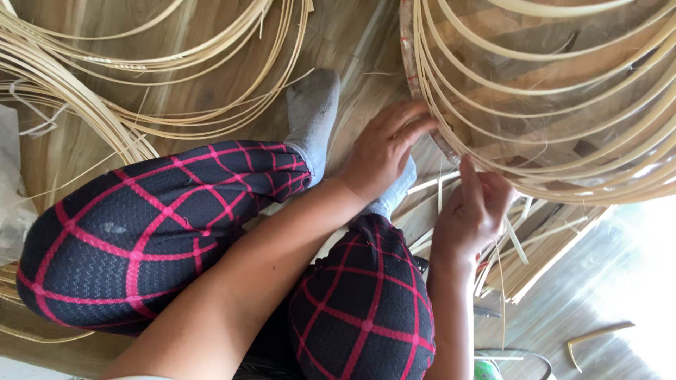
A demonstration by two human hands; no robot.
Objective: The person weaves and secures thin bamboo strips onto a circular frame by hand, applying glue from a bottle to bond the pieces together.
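pressing against the rim of the round bamboo frame (563, 134) resting over the floor, the left hand (386, 149) is being kept steadying while a thin strip is being pinched in the right hand (470, 211) grip and is best being fed snugly.

No labels, signs or screens show in the head view; the one thing like a package is a crumpled, translucent whitish plastic bag (10, 190) at the left edge, lying on the wooden floor (352, 42) just beside the person's bent knee; no print is readable.
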